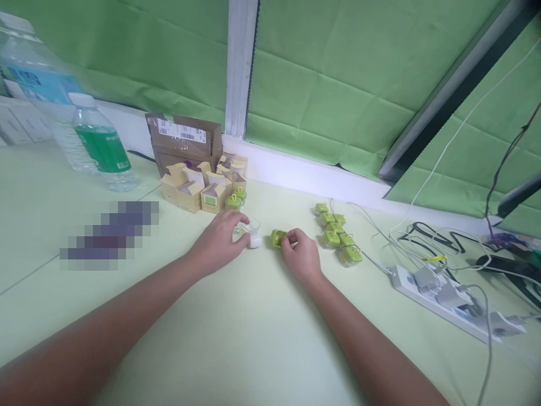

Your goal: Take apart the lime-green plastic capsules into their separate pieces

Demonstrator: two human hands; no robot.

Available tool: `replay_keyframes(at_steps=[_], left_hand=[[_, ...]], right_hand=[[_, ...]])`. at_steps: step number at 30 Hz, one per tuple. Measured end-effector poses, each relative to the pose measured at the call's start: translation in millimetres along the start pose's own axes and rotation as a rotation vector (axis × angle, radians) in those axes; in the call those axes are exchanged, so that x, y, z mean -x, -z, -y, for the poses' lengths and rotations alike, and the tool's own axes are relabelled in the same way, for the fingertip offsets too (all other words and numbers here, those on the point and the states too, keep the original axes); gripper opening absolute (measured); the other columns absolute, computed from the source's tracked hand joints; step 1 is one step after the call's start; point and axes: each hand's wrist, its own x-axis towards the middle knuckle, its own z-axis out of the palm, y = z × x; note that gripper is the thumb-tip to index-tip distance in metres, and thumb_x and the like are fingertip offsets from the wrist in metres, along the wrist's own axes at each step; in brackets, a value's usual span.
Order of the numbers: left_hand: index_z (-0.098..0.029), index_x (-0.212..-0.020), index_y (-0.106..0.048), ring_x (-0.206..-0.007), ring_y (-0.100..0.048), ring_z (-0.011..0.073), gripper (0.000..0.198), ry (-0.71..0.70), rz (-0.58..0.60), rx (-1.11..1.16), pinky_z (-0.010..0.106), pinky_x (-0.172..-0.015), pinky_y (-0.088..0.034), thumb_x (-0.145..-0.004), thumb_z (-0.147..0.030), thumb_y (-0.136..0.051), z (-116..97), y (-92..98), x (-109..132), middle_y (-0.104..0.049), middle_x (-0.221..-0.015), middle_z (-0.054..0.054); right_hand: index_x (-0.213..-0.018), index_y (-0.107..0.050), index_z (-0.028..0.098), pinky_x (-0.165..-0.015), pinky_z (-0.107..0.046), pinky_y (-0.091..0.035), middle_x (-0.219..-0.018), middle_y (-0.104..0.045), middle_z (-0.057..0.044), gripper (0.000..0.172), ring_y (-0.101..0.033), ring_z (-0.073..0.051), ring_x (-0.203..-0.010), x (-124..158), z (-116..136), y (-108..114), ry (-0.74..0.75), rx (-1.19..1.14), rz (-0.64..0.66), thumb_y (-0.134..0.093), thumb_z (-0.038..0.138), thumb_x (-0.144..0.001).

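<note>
Hands meet near the middle of a pale green table (pixel 262 338), seen from a head camera. The left hand (pixel 220 239) rests palm down, fingers curled over a small clear case (pixel 250 226) with a white piece (pixel 255 241) at its fingertips; whether it actually grips them, I cannot tell. Just right of that case, the right hand (pixel 301 256) pinches a small green cap (pixel 278 237) between thumb and fingertips. Further right of the case lies a cluster of similar green caps (pixel 337 232). Behind the case stand small tan boxes (pixel 203 189) and a brown carton (pixel 186 141). Far left of it stands a water bottle (pixel 101 146). Far right, a power strip (pixel 448 299) sits among cables.
</note>
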Motion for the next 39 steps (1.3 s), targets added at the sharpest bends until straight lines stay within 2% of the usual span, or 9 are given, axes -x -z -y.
replay_keyframes(at_steps=[7, 10, 13, 15, 17, 23, 29, 36, 39], left_hand=[[-0.024, -0.103, -0.060, -0.116, -0.054, 0.0290, 0.018, -0.069, 0.011, 0.008, 0.041, -0.097, -0.043, -0.087, -0.031, -0.056, -1.8, -4.9, 3.1, -0.062, -0.116, 0.007], [-0.024, -0.105, -0.060, -0.116, -0.055, 0.0284, 0.018, -0.063, 0.008, 0.023, 0.040, -0.096, -0.043, -0.089, -0.032, -0.055, -3.8, -2.7, 3.6, -0.062, -0.116, 0.007], [-0.024, -0.107, -0.060, -0.112, -0.056, 0.0279, 0.020, -0.047, 0.011, 0.051, 0.039, -0.094, -0.044, -0.090, -0.034, -0.055, -7.4, -0.5, 4.9, -0.063, -0.118, 0.007], [-0.024, -0.106, -0.060, -0.111, -0.057, 0.0275, 0.020, -0.044, 0.017, 0.065, 0.038, -0.092, -0.045, -0.090, -0.034, -0.055, -9.9, 0.4, 6.0, -0.063, -0.118, 0.006], [-0.024, -0.106, -0.060, -0.110, -0.057, 0.0269, 0.019, -0.047, 0.023, 0.073, 0.037, -0.090, -0.045, -0.090, -0.034, -0.055, -11.9, 0.6, 7.2, -0.063, -0.117, 0.006], [-0.023, -0.103, -0.059, -0.107, -0.059, 0.0252, 0.016, -0.089, 0.038, 0.100, 0.037, -0.089, -0.046, -0.090, -0.032, -0.054, -14.7, 0.1, 9.5, -0.064, -0.113, 0.006], [-0.024, -0.101, -0.059, -0.103, -0.059, 0.0236, 0.013, -0.137, 0.072, 0.120, 0.036, -0.090, -0.046, -0.093, -0.030, -0.052, -20.1, 2.4, 11.4, -0.065, -0.109, 0.005], [-0.022, -0.100, -0.059, -0.100, -0.058, 0.0227, 0.012, -0.309, 0.112, 0.174, 0.035, -0.089, -0.046, -0.094, -0.027, -0.050, -31.8, 2.1, 16.9, -0.064, -0.103, 0.006], [-0.022, -0.110, -0.059, -0.101, -0.058, 0.0237, 0.022, -0.324, 0.188, 0.191, 0.036, -0.089, -0.046, -0.091, -0.033, -0.059, -35.7, -0.9, 21.1, -0.064, -0.107, 0.007]], right_hand=[[-0.089, -0.065, 0.025, -0.061, -0.028, -0.039, -0.090, -0.075, -0.001, 0.024, -0.060, -0.015, -0.061, 3.0, 5.6, -3.5, 0.086, -0.053, 0.069, -0.047, 0.041, -0.093], [-0.095, -0.066, 0.024, -0.061, -0.029, -0.041, -0.087, -0.074, -0.002, 0.024, -0.059, -0.015, -0.058, 1.4, 3.9, 14.0, 0.103, -0.032, 0.043, -0.047, 0.038, -0.093], [-0.107, -0.065, 0.022, -0.068, -0.031, -0.044, -0.093, -0.072, -0.006, 0.025, -0.065, -0.019, -0.072, -5.0, 1.1, 41.3, 0.123, 0.188, -0.106, -0.048, 0.033, -0.093], [-0.115, -0.063, 0.020, -0.069, -0.033, -0.045, -0.107, -0.069, -0.012, 0.028, -0.067, -0.023, -0.082, -10.5, -1.6, 58.4, 0.055, 0.421, -0.218, -0.049, 0.030, -0.093], [-0.118, -0.061, 0.017, -0.067, -0.034, -0.046, -0.111, -0.065, -0.017, 0.030, -0.068, -0.026, -0.084, -15.6, -5.8, 70.2, -0.056, 0.622, -0.233, -0.050, 0.030, -0.093], [-0.103, -0.065, 0.012, -0.065, -0.036, -0.047, -0.096, -0.067, -0.019, 0.029, -0.070, -0.031, -0.085, -26.0, -24.8, 75.8, -0.225, 0.785, -0.045, -0.042, 0.028, -0.097], [-0.093, -0.064, 0.017, -0.064, -0.033, -0.042, -0.095, -0.068, -0.016, 0.027, -0.066, -0.026, -0.080, -20.2, -18.7, 65.2, -0.077, 0.696, -0.099, -0.038, 0.025, -0.097], [-0.081, -0.052, 0.022, -0.063, -0.030, -0.037, -0.083, -0.062, -0.005, 0.022, -0.057, -0.018, -0.071, 7.9, 14.7, 47.9, 0.256, 0.230, -0.032, -0.042, 0.033, -0.097], [-0.079, -0.048, 0.022, -0.064, -0.030, -0.038, -0.079, -0.058, -0.002, 0.019, -0.055, -0.017, -0.069, 22.0, 26.3, 42.5, 0.344, 0.068, -0.001, -0.044, 0.031, -0.096]])
